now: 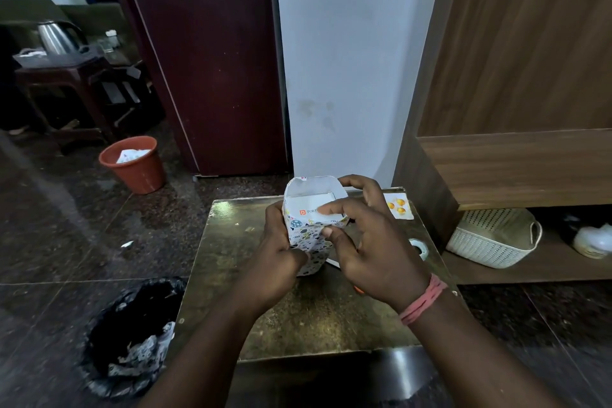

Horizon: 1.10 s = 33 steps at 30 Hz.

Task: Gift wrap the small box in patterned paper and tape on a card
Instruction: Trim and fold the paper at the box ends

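Note:
The small white box (309, 205), with an orange logo on its end, stands upright inside a sleeve of white patterned paper (306, 238) over the gold table (298, 315). The paper's open end rises above the box top. My left hand (281, 255) grips the wrapped box from the left side. My right hand (367, 242) pinches the paper's near edge, its index finger pressing a flap down onto the box end and other fingers reaching behind. A card (400, 205) with orange ornaments lies on the table's far right corner. A tape roll (420, 247) sits right of my right hand.
A black-lined bin (132, 334) with paper scraps stands left of the table, an orange bucket (134, 164) farther back. A white woven basket (493, 235) sits on a low wooden shelf at right. An orange object peeks out under my right wrist.

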Tool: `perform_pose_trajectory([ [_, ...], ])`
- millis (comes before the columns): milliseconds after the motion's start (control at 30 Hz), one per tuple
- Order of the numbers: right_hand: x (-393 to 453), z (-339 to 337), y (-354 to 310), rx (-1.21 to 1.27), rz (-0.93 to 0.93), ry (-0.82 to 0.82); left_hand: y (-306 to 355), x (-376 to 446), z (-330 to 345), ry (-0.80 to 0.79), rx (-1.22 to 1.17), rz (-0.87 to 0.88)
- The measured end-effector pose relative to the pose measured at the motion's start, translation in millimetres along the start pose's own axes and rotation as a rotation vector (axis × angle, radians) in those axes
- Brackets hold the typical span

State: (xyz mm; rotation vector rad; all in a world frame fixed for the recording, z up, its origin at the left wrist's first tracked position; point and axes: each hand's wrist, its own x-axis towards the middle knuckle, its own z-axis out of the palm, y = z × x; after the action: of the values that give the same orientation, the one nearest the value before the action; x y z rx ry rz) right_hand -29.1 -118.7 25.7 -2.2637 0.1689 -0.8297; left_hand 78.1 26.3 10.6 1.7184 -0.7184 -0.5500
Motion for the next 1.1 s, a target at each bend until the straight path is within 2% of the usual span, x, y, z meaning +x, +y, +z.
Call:
perform_pose_trajectory([
  [233,0,0,-2,0.071,0.035,0.01,-1,5,0,-0.038,-0.071,-0.033],
  [433,8,-6,3,0.548,0.206,-0.067,7,10,-13,-0.022,-0.355,-0.167],
  [533,6,-7,12,0.651,0.268,-0.156,6,12,-14,-0.01,-0.483,-0.227],
  [667,1,-2,21,0.739,0.363,-0.288,1,15,-16,-0.033,-0.498,-0.257],
  [767,2,2,23,0.839,0.414,-0.296,0,14,-18,-0.049,-0.559,-0.297],
  [967,5,1,26,0.981,0.514,-0.23,11,14,-18,-0.053,-0.505,-0.188],
  [1100,7,-6,26,1.028,0.559,-0.198,15,9,-26,-0.123,-0.576,-0.154],
])
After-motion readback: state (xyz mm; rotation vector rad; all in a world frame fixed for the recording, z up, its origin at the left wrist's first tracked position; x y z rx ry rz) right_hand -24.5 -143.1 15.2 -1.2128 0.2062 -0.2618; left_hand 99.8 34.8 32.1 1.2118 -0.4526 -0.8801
